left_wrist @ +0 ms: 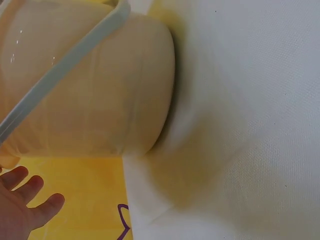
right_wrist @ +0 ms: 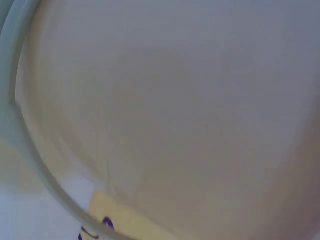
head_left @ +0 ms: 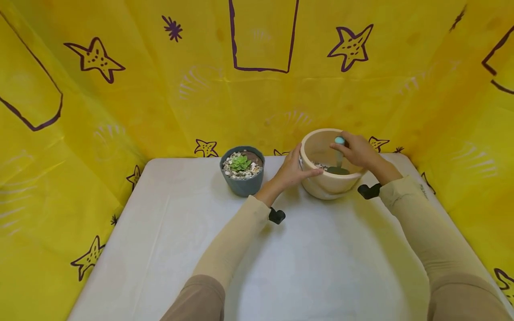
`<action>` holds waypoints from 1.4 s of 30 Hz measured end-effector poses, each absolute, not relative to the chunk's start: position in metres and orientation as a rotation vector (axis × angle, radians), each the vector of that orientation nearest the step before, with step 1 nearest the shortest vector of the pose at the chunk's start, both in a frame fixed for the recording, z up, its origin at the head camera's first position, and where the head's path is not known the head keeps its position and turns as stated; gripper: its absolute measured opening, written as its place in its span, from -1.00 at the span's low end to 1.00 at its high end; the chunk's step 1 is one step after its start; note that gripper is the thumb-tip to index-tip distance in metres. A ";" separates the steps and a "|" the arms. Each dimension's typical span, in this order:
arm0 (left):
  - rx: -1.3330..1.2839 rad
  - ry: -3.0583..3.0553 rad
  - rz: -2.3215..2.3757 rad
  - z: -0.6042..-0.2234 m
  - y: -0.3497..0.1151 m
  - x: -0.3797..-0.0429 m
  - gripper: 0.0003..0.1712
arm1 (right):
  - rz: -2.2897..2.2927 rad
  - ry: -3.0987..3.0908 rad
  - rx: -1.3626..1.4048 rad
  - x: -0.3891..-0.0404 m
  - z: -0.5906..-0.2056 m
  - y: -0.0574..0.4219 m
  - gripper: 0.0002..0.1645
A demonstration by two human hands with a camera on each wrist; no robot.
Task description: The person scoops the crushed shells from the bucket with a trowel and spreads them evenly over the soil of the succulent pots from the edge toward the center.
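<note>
A beige bucket stands at the back right of the table. My left hand touches its left side, thumb stretched along the front near the rim. In the left wrist view, the fingers of the left hand are spread beside the bucket. Inside the bucket, my right hand grips a small trowel by its light blue handle. Its dark green blade points down at the bottom, next to some pale pebbles. The right wrist view shows only the bucket wall and its pale handle, blurred.
A grey-blue pot with a green succulent and pale pebbles stands left of the bucket. The white table is bordered by a yellow cloth with purple starfish drawings. The bucket's handle hangs slanted across its side.
</note>
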State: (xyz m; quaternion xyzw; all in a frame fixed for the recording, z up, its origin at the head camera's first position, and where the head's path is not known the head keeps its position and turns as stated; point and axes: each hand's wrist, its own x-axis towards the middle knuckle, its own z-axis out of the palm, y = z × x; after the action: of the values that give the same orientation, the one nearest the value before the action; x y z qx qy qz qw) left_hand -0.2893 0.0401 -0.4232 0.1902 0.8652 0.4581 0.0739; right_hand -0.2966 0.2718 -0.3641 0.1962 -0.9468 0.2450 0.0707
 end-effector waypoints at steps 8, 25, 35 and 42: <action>0.589 2.631 1.311 -0.425 0.039 -0.293 0.33 | 0.938 -2.735 0.384 -0.297 -0.372 0.253 -0.55; 0.658 2.604 1.347 -0.426 0.042 -0.291 0.32 | 1.686 -2.627 -0.222 -0.304 -0.364 0.258 -0.39; 0.650 2.620 1.357 -0.422 0.042 -0.293 0.32 | 1.928 -2.392 -0.437 -0.303 -0.353 0.268 -0.38; 0.623 2.615 1.356 -0.425 0.041 -0.294 0.33 | 2.061 -2.265 -0.455 -0.302 -0.348 0.274 -0.49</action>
State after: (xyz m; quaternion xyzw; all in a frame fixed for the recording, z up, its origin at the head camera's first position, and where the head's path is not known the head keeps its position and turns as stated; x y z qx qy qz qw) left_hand -0.2941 0.0415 -0.4249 0.2064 0.8667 0.4495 0.0652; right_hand -0.3019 0.2736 -0.3481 -0.1471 -0.7314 0.6655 0.0231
